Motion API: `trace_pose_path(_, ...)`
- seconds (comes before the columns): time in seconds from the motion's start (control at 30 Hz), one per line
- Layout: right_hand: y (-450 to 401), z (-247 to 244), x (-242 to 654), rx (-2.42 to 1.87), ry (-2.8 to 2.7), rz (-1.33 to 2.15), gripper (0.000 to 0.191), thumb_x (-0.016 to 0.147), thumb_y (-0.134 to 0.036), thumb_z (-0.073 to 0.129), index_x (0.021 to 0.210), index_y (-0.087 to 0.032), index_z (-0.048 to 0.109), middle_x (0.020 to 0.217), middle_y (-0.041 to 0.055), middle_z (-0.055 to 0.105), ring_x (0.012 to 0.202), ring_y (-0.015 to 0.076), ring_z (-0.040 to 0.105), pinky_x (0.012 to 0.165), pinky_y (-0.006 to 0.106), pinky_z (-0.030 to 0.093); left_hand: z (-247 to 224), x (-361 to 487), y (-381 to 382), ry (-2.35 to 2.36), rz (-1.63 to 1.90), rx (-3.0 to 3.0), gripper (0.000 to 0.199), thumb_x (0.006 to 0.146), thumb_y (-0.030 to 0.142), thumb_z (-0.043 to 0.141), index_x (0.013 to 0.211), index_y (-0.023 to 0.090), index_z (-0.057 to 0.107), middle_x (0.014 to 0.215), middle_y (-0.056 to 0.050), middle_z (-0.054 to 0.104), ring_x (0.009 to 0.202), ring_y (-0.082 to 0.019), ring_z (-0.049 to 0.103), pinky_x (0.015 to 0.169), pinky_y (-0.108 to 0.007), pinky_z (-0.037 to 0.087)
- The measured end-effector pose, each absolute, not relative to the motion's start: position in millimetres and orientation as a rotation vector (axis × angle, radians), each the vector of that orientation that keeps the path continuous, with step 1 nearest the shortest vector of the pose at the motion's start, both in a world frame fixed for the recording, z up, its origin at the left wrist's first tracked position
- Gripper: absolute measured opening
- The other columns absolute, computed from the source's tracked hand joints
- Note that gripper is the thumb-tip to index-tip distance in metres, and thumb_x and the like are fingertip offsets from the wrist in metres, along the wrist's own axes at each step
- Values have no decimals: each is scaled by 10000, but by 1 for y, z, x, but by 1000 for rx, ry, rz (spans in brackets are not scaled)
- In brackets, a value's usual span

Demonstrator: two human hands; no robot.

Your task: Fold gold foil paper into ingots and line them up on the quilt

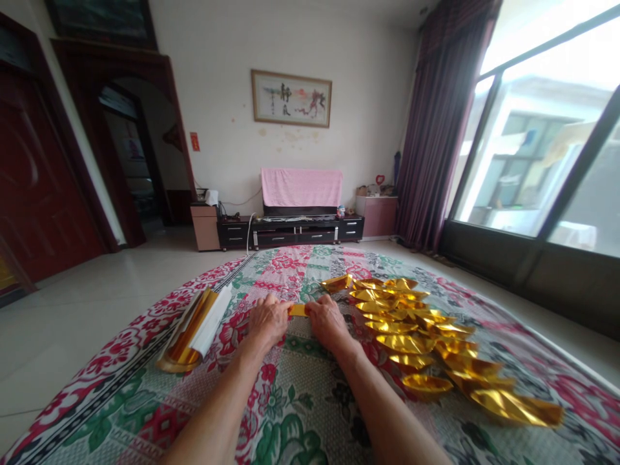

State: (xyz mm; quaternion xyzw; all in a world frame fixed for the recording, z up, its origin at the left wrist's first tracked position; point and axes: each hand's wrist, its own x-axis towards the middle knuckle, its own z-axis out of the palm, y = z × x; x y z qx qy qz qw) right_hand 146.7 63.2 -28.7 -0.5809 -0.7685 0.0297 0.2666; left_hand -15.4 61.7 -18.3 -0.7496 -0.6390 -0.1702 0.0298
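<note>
A small folded strip of gold foil paper (299, 310) is stretched between my two hands, just over the patterned cloth (295, 400). My left hand (269, 318) pinches its left end, and my right hand (328, 321) grips the right end. Several boat-shaped gold paper ingots (404, 342) lie in rows to the right of my right hand. On the left rests a loose stack of gold foil sheets (186, 336), curled up with its white backing showing. My fingertips partly hide the strip's ends.
Beyond the cloth-covered surface stands a low black TV cabinet (276, 237), with a pink cloth (301, 187) draped over what stands on it. A purple curtain (426, 129) and large window (542, 161) are at the right. A dark red door (43, 148) is at the left.
</note>
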Motion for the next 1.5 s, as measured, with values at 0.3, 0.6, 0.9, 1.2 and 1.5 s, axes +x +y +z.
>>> trace_pose_path(0.3, 63, -36, 145, -1635, -2061, -52, 256, 881, -243, 380, 888, -205, 633, 944, 90, 525, 850, 181, 469, 742, 272, 341, -20, -15, 63, -1935, -506, -2318, 354, 879, 294, 358, 1110, 366, 617, 932, -73, 546, 854, -197, 480, 750, -300, 359)
trace_pose_path(0.6, 54, -28, 147, -1488, -1998, 24, 375, 758, -119, 451, 1092, -230, 581, 1101, 71, 525, 945, 175, 488, 837, 257, 345, -18, -14, 60, -1942, -580, -2289, 324, 865, 285, 398, 1106, 317, 611, 936, -64, 568, 874, -195, 507, 780, -294, 371)
trace_pose_path(0.9, 58, -28, 147, -1390, -2131, -12, 277, 850, -173, 395, 947, -207, 653, 986, 68, 608, 939, 164, 513, 871, 257, 316, -25, -20, 72, -1918, -775, -2305, 375, 861, 203, 386, 1187, 244, 567, 1022, -65, 624, 955, -175, 551, 874, -269, 389)
trace_pose_path(1.2, 56, -24, 146, -1441, -2077, -19, 318, 867, -142, 358, 1010, -206, 635, 930, 67, 623, 885, 165, 527, 822, 250, 324, -25, -19, 74, -1923, -1043, -2332, 302, 878, 330, 407, 1021, 238, 657, 941, -56, 678, 901, -162, 600, 842, -261, 423)
trace_pose_path(1.5, 57, -26, 144, -1454, -1948, 51, 305, 859, -143, 381, 1013, -185, 641, 901, 69, 643, 867, 165, 562, 803, 230, 356, -28, -20, 76, -1771, -1346, -2514, 259, 786, 286, 508, 973, 216, 673, 996, -39, 685, 930, -165, 609, 874, -266, 439)
